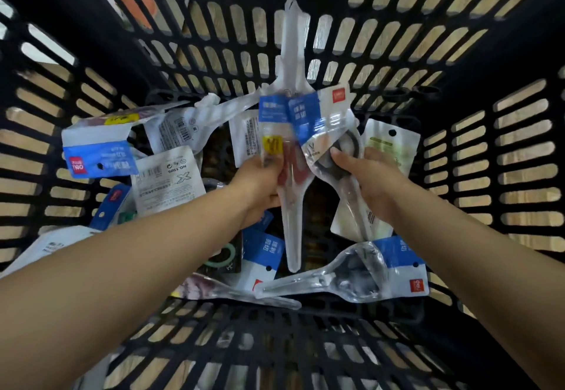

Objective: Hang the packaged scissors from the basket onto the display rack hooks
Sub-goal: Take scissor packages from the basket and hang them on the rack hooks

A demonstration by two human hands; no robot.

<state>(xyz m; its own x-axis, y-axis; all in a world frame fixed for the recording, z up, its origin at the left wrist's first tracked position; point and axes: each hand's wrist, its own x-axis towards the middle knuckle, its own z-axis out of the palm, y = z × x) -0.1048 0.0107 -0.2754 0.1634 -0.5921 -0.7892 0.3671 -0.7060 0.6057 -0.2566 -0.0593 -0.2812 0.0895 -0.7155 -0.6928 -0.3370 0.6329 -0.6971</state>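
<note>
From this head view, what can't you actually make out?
- Display rack and hooks: out of frame, the head view looks down into the basket.
- Print on the red-handled pack in the left hand: motion blur.
- Black-handled pack: its lower part is covered by the right hand.
- Packs beneath both forearms: hidden.
- Basket bottom: mostly covered by packs.
</note>
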